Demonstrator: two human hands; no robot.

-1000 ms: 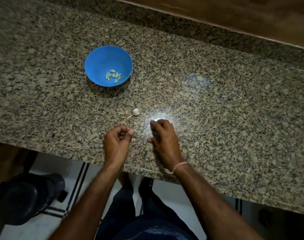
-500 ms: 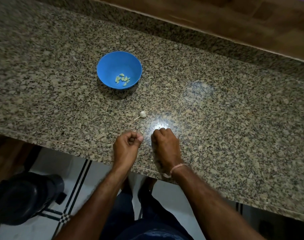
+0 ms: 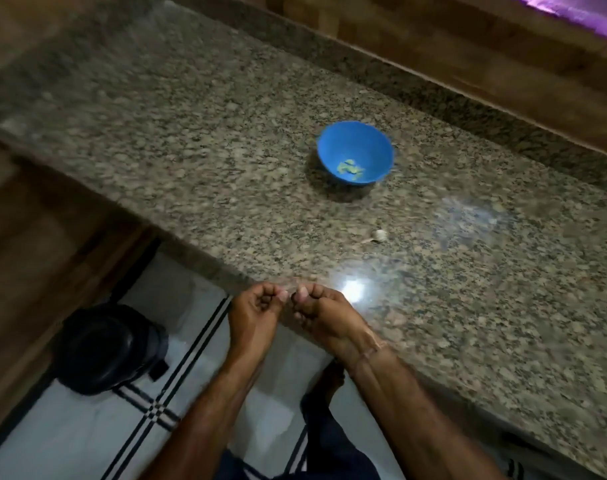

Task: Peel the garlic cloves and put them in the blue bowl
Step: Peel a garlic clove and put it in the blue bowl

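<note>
The blue bowl [image 3: 333, 157] stands on the granite counter [image 3: 208, 161], holding several peeled garlic cloves [image 3: 350, 168]. An unpeeled white clove with a thin stem [image 3: 379, 235] lies between the bowl and my hands. At the counter's front edge my left hand [image 3: 253, 317] and right hand [image 3: 326, 317] are both curled, their fingertips meeting. They pinch a small garlic clove between them; it is mostly hidden by my fingers. The view is blurred.
A round black container [image 3: 108, 348] stands on the white tiled floor [image 3: 87, 438] below the counter edge, left of my hands. A wooden panel [image 3: 468, 46] runs behind the counter. A bright light reflection [image 3: 353, 289] shines beside my right hand.
My hands have drawn back to the counter's edge and come together fingertip to fingertip. My head has turned left, so the bowl and the loose clove now appear further right.
</note>
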